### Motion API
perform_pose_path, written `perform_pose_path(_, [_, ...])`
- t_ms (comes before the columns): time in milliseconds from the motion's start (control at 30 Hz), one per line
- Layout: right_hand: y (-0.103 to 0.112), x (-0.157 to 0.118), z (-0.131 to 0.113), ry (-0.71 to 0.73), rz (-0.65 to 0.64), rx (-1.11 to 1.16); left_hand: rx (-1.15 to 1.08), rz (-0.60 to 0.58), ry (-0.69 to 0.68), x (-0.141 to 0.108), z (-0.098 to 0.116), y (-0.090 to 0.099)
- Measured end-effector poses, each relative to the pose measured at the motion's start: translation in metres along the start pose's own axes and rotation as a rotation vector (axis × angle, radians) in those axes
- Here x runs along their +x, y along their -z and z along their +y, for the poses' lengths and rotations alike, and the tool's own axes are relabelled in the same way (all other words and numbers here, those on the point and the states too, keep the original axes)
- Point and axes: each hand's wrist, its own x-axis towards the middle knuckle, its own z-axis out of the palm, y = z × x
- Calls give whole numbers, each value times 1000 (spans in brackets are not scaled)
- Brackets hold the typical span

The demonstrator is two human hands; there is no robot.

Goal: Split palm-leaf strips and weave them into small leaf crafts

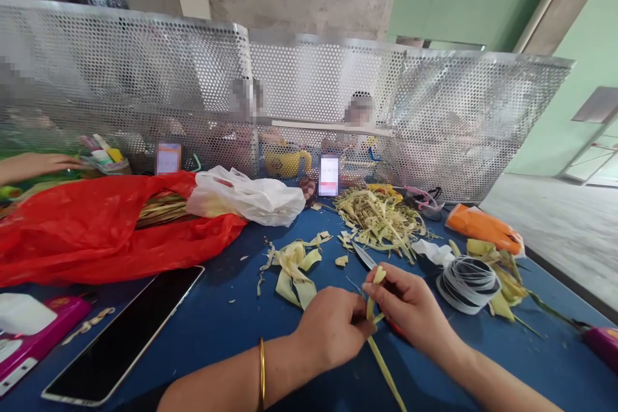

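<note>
Both hands meet over the blue table around a pale yellow-green strip of dried husk. My left hand, below a gold bangle, has its fingers closed on the lower part. My right hand pinches the folded upper end between thumb and fingers. A long thin stem hangs from the held piece towards the front. Partly hidden behind the right hand lie scissors, blades pointing away. Loose husk pieces lie beyond my left hand. A spool of pale thread sits right of my right hand.
A heap of husk scraps lies before the perforated metal screen. Red plastic, a white bag and a large phone occupy the left. An orange packet lies right. Another person's hand reaches in at far left.
</note>
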Motion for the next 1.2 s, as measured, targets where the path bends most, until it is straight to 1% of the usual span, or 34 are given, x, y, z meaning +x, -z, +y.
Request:
perform_pose_path(33, [0, -1, -1, 25, 25, -26, -7, -6, 18, 0, 2, 1])
perform_pose_path(133, [2, -5, -6, 140, 124, -197, -53, -4, 90, 3, 3, 5])
perform_pose_path(233, [2, -11, -10, 312, 182, -402, -164, 36, 182, 10, 0, 8])
perform_pose_path(300, [-1, -15, -11, 471, 187, -580, -358, 60, 293, 14, -1, 8])
perform_pose_path(367, [-5, -18, -12, 612, 161, -743, -601, 79, 396, 16, -1, 6])
perform_pose_path(433, [-8, -19, -11, 688, 142, -845, -821, 69, 460, 17, 0, 6])
perform_pose_path(533, [-11, -17, -8, 684, 153, -893, -1037, 6, 474, 17, -1, 6])
perform_pose_path(633, [-11, -15, -6, 659, 151, -886, -1161, -28, 443, 18, -4, 8])
perform_pose_path(733, [-12, -14, -4, 642, 142, -888, -1250, -30, 469, 18, -5, 12])
perform_pose_path(833, [-13, -14, -1, 606, 126, -892, -1261, -11, 461, 18, -2, 14])
perform_pose_path(933, [-14, -14, 0, 583, 110, -884, -1220, 4, 376, 18, 1, 15])
perform_pose_path(1000, [-14, -14, -1, 578, 109, -888, -1201, 14, 343, 18, 1, 14])
perform_pose_path(1067, [-15, -14, -3, 612, 66, -913, -1182, 45, 331, 17, 0, 13])
perform_pose_path(1133, [-17, -14, -6, 707, -24, -951, -1162, 68, 319, 17, -1, 12])
perform_pose_path(1200, [-20, -15, -7, 811, -99, -991, -1159, 50, 314, 16, -2, 11])
